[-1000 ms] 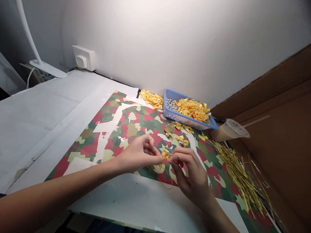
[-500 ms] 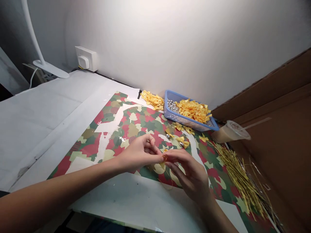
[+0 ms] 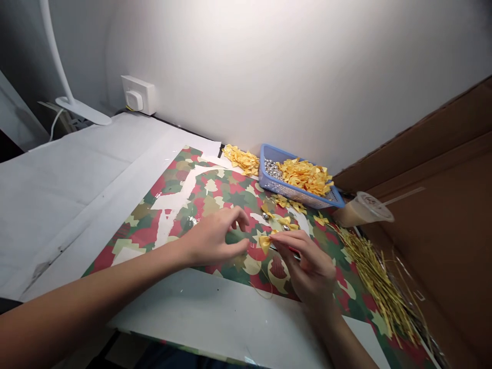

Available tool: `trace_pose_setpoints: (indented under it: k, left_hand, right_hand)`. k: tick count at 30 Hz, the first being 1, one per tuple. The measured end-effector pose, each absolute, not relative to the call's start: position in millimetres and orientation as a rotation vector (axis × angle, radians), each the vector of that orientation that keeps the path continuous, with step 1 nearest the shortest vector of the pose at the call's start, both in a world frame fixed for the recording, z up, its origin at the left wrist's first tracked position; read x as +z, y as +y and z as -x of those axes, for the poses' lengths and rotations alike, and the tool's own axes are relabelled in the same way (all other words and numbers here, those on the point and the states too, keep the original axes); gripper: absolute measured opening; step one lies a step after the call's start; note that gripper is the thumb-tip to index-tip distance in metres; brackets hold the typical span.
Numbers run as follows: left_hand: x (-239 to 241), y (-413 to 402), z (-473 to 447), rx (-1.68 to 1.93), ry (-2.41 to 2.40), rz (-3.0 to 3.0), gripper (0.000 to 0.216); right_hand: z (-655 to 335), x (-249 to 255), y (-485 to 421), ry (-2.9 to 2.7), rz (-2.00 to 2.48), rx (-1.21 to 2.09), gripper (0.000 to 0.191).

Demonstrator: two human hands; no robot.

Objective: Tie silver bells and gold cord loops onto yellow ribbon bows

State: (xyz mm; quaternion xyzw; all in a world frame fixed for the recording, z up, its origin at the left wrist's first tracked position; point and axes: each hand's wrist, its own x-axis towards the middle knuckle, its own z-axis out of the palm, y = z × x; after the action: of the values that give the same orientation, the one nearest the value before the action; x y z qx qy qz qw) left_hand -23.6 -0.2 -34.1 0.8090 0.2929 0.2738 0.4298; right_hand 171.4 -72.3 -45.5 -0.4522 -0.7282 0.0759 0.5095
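A small yellow ribbon bow point(image 3: 265, 243) is pinched between the thumb and fingers of my right hand point(image 3: 312, 264). A thin gold cord point(image 3: 265, 293) curves below it on the table. My left hand point(image 3: 217, 237) hovers to the left of the bow, thumb and fingers apart, with nothing in it. Just beyond my right hand lie a bow with a silver bell point(image 3: 286, 227) and another bow with a bell point(image 3: 266, 212). More loose yellow bows point(image 3: 281, 200) rest behind them.
A blue basket point(image 3: 300, 196) with silver bells and yellow bows stands against the wall, a pile of bows point(image 3: 241, 160) beside it. To the right are a drink cup point(image 3: 363, 209), a bundle of gold cords point(image 3: 378, 282) and cardboard point(image 3: 442, 205). A lamp point(image 3: 82, 111) stands at far left.
My left hand has let go of the bow and moved slightly left, its fingers opening. The right hand keeps the bow, which now shows more fully.
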Motion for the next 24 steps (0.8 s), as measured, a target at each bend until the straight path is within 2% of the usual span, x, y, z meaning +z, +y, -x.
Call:
trace_pose_setpoints:
  k: [3,7,16,24]
  left_hand:
    - [-41.0,2.8,25.7,0.597,0.629,-2.396,0.015]
    - [-48.1,4.6,24.2,0.490,0.576,-2.460,0.011]
    - [-34.7,13.3,28.6,0.375,0.516,-2.202,0.021]
    - [-31.7,12.9,32.5,0.297,0.642,-2.480,0.014]
  right_hand:
    - [-172.2,-41.5,-71.8,-1.861,1.088,0.078,0.031]
    - [-171.5,-38.2,-72.4,-1.911,1.072,0.045,0.036]
    - [-172.4,-41.6,-69.7,-1.893,1.104,0.092,0.024]
    - [-168.7,-44.9,-67.3,-1.894,1.170,0.124,0.016]
